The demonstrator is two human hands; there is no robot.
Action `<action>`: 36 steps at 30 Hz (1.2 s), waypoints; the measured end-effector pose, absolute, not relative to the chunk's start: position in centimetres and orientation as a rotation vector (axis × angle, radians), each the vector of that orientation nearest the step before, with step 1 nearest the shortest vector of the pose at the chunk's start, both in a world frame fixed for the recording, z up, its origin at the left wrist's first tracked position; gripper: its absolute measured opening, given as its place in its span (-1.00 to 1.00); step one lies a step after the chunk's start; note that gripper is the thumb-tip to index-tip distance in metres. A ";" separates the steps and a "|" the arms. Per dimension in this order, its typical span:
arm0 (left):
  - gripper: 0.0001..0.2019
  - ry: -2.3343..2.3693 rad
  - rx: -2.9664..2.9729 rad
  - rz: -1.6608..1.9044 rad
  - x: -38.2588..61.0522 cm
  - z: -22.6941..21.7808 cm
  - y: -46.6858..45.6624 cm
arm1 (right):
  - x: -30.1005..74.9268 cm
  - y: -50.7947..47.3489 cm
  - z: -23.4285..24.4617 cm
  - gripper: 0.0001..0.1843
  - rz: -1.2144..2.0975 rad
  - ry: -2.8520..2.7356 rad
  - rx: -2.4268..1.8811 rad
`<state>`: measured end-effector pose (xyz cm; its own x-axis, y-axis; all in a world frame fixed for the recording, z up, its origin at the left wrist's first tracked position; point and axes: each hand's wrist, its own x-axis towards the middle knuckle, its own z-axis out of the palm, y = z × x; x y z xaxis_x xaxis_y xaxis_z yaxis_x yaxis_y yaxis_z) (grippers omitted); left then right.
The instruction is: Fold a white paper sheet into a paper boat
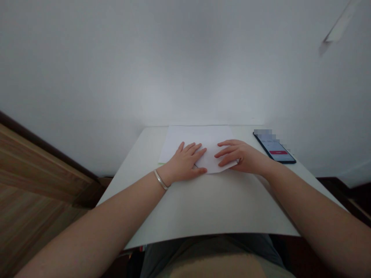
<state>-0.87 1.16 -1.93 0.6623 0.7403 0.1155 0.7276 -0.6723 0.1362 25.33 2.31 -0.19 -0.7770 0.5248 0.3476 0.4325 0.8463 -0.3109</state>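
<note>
White paper (199, 134) lies on the white table in front of me, its far edge close to the wall. Pressed flat on its left front part is my left hand (185, 162), fingers spread. My right hand (242, 156) grips the right front edge of a sheet of paper (213, 166), fingers on top and the thumb partly hidden beneath. That near corner looks slightly lifted. A thin strip of green shows at the left front edge of the paper. Whether there is one sheet or more under my hands, I cannot tell.
A phone (276, 150) with a lit screen lies on the table (208, 208) to the right of my right hand. The wall (185, 77) rises directly behind the table. Wooden furniture (37, 185) stands at the left.
</note>
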 end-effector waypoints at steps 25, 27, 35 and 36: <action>-0.26 1.207 2.832 0.101 -1.0 -2.0 1.6 | 24.9 0.8 1.4 -0.67 0.478 -2.866 -0.932; -0.25 1.188 2.830 0.099 -1.1 -2.1 1.7 | 25.0 0.9 1.5 -0.74 0.519 -2.795 -1.006; -0.29 1.064 2.840 0.143 -1.2 -2.2 2.0 | 24.7 0.7 1.6 -0.78 0.683 -2.523 -1.119; -0.29 1.054 2.837 0.140 -1.2 -2.2 2.1 | 24.8 0.9 1.4 -0.77 0.694 -2.527 -1.136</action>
